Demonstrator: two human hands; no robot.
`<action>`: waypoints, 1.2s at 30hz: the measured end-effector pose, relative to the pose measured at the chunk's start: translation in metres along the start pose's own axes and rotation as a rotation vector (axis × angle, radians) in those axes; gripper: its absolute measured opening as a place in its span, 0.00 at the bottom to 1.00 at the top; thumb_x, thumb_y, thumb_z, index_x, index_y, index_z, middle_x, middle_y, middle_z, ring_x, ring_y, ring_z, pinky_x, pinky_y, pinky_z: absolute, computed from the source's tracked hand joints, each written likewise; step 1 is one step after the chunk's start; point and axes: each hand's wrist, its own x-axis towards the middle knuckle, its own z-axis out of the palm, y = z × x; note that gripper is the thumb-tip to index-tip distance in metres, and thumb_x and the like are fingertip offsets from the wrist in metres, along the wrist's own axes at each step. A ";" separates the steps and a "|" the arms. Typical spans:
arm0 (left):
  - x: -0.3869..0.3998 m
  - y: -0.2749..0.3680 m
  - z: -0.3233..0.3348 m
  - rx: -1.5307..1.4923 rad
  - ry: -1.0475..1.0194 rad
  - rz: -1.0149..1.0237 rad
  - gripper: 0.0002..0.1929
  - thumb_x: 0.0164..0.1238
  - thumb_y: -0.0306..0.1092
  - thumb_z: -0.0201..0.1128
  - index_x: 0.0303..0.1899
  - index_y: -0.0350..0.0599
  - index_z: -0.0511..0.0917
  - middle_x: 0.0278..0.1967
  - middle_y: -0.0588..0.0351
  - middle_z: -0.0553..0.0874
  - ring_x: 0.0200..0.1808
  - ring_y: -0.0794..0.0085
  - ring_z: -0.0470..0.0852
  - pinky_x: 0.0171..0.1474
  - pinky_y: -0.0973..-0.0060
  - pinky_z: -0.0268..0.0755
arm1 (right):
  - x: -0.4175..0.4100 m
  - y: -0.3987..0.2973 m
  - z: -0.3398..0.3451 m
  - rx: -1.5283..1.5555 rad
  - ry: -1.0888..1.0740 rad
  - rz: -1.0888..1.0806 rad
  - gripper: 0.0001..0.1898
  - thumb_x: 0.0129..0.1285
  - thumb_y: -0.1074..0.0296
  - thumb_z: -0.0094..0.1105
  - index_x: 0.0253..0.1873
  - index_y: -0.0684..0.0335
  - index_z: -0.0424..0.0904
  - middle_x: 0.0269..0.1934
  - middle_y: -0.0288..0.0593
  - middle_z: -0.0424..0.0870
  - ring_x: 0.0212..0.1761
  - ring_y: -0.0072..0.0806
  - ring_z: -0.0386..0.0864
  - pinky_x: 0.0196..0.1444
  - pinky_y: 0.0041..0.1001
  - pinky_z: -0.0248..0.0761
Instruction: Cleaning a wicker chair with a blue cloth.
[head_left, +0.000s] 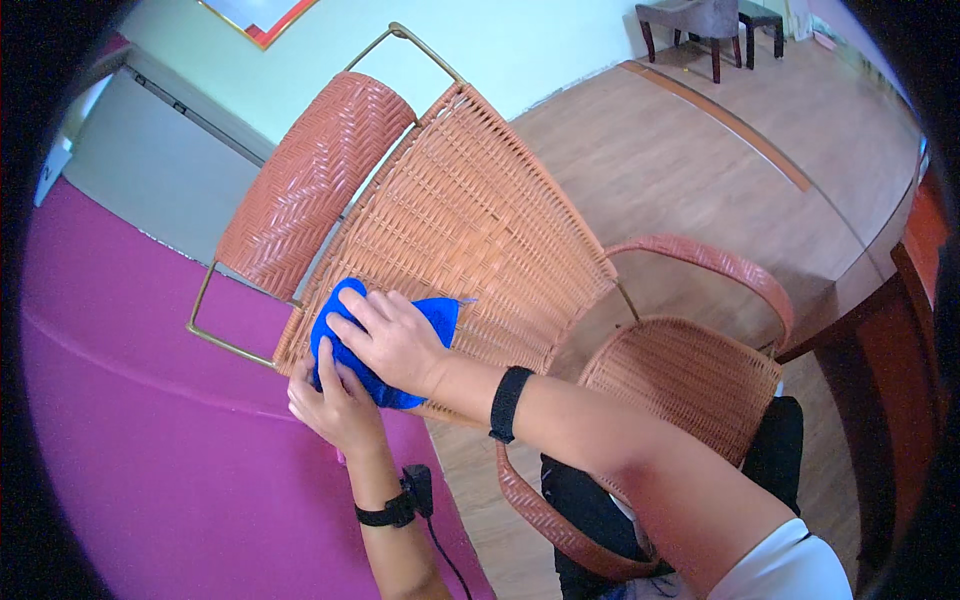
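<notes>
A woven wicker chair stands tilted before me, its broad backrest (480, 217) facing up and its seat (682, 375) at the lower right. Bunched on the lower left corner of the backrest is a blue cloth (439, 315). My right hand (394, 337) presses on this cloth from above, fingers bent into it. At the backrest's side edge, my left hand (337, 405) holds the cloth's near border, one finger lying on the blue fabric. The backrest corner under the cloth is hidden, as are some of the left fingertips.
A woven headrest roll (322, 180) sits along the backrest's top, between brass-coloured metal frame loops (229, 349). Curved woven armrests (712, 262) flank the seat. A magenta surface (187, 435) lies close on the left. Farther off, a grey upholstered chair (697, 19) stands on a raised wooden floor (675, 165).
</notes>
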 end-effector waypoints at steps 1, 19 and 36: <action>-0.007 0.001 -0.001 -0.010 -0.031 0.007 0.18 0.53 0.25 0.60 0.48 0.49 0.78 0.39 0.51 0.75 0.39 0.59 0.74 0.39 0.63 0.65 | -0.008 -0.001 -0.001 0.004 -0.005 0.000 0.16 0.53 0.65 0.52 0.48 0.60 0.73 0.46 0.46 0.72 0.40 0.37 0.73 0.40 0.33 0.68; -0.127 0.092 -0.004 -0.330 -0.607 0.500 0.15 0.55 0.30 0.56 0.45 0.42 0.77 0.35 0.56 0.75 0.34 0.67 0.73 0.34 0.71 0.63 | -0.221 0.030 -0.056 -0.015 -0.223 0.429 0.16 0.53 0.68 0.56 0.48 0.60 0.72 0.49 0.50 0.70 0.47 0.46 0.72 0.47 0.38 0.69; -0.094 0.113 0.022 -0.354 -0.698 0.688 0.14 0.52 0.32 0.54 0.43 0.46 0.77 0.35 0.56 0.75 0.36 0.68 0.74 0.36 0.68 0.63 | -0.212 0.062 -0.053 -0.082 -0.154 0.442 0.17 0.52 0.69 0.55 0.49 0.62 0.70 0.51 0.52 0.68 0.49 0.48 0.71 0.50 0.40 0.67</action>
